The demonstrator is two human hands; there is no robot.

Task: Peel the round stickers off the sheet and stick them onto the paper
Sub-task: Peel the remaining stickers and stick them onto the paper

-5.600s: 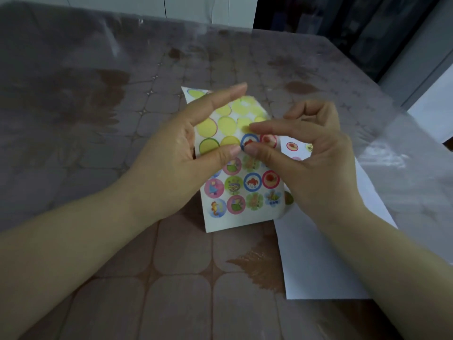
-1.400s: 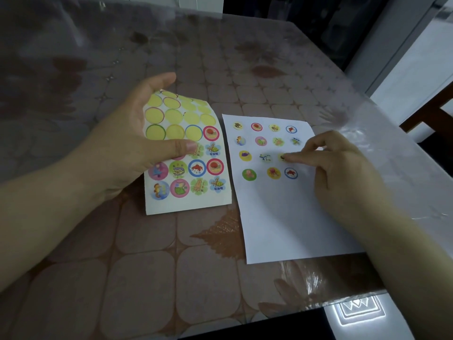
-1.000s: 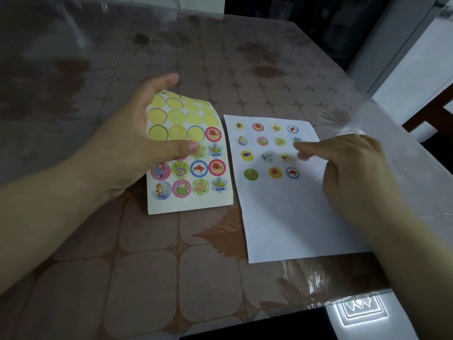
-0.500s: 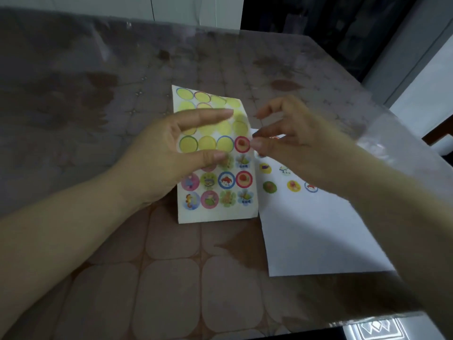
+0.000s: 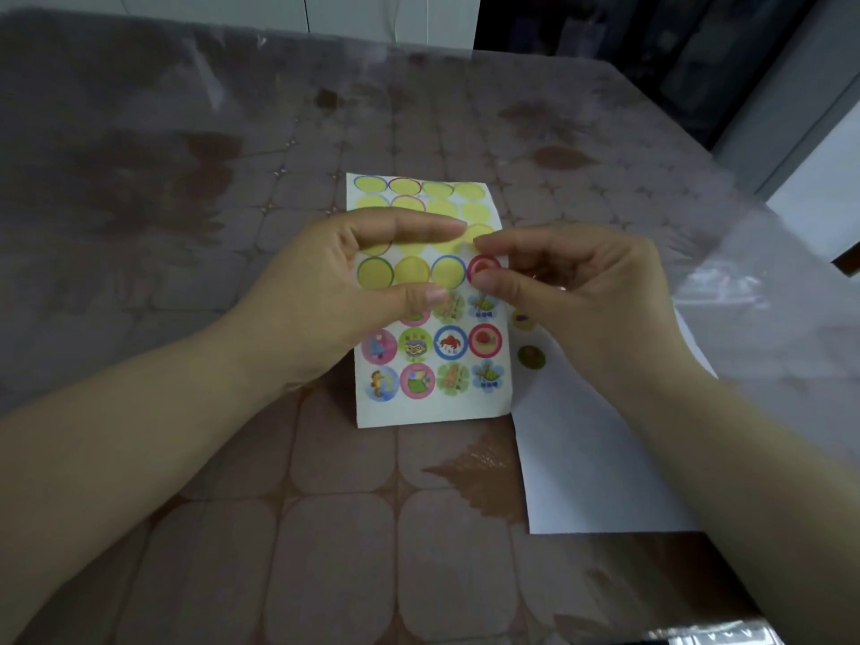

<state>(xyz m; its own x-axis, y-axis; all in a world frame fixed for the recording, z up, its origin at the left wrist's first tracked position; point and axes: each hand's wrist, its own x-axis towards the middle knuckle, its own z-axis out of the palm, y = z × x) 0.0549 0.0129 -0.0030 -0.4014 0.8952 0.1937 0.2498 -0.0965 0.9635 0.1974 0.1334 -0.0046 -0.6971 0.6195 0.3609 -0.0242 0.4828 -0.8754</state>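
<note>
Head view, the only one. Your left hand [image 5: 316, 309] holds the sticker sheet [image 5: 433, 402] from its left side. Its fingers [image 5: 409, 230] lie straight across the front of the upper half. The thumb presses the front lower down, just under the fourth row, so the sheet is clamped between thumb and fingers.

The sheet sits mid-tabletop, long side running away from you, bottom edge nearest you. Its top four rows are mostly empty yellow circles [image 5: 412, 272]. The three rows below them carry cartoon stickers, some hidden by your thumb.

Your right hand [image 5: 581, 300] comes in from the right. Index fingertip and thumb tip are nearly together, closed on the red-ringed sticker [image 5: 484, 265] at the right end of the fourth row. Index is on its upper edge, thumb on its lower edge. The other fingers are curled behind. Cannot tell if the sticker's edge has lifted off the sheet.

The paper [image 5: 595, 458] is white and lies flat on the tabletop [image 5: 325, 551] just right of the sheet. Your right hand and forearm cover much of it. Its left edge meets the sheet's right edge; overlap unclear. Two round stickers [image 5: 531, 357] show on it near its left edge, one above the other.

The tabletop has a brown tile pattern under a clear plastic cover [image 5: 744, 281].
</note>
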